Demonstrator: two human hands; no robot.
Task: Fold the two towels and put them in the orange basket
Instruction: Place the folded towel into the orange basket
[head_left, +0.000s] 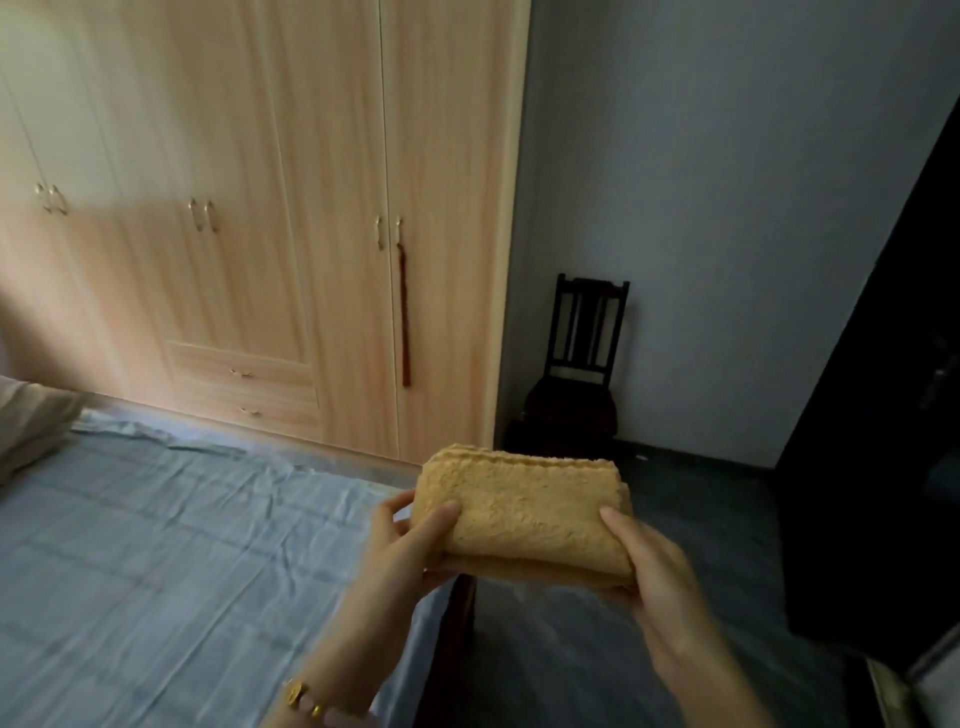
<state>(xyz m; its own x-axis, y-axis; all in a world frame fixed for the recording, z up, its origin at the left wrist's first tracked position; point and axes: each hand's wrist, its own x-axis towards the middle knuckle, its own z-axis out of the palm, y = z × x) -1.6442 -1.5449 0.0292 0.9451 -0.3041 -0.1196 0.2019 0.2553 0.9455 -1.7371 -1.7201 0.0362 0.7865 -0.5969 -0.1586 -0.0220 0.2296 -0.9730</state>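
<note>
Light wood-grain wardrobe (249, 208) fills the upper left: several tall doors with paired metal handles, two small drawers (244, 387) low down. Plain grey wall (727, 208) to its right. Bed with a wrinkled blue-grey sheet (156, 545) takes the lower left, its corner reaching bottom centre. Dark floor (701, 519) right of the bed. Tall black panel (883, 467) along the right edge, too dark to tell what it is. Dark wooden slat-back chair (582, 364) stands in the corner between wardrobe and wall, back against the wall. Beige pillow (31, 421) at the far left edge, on the bed.

Folded tan terry towel (524, 509): compact rectangle, several layers showing at the top and right edges; can't tell if it's one towel or two stacked. It's in the air, roughly level, over the bed corner and the floor beside it, touching neither.

Left hand (405, 545) grips the towel's left end, thumb on top, fingers underneath. Right hand (654, 566) grips the near right corner, thumb on top, fingers hidden below.

Thin dark red tassel cord (404, 317) hangs from a handle on the rightmost wardrobe door. Gold and pale pink bead bracelet (301, 696) on the left wrist.
</note>
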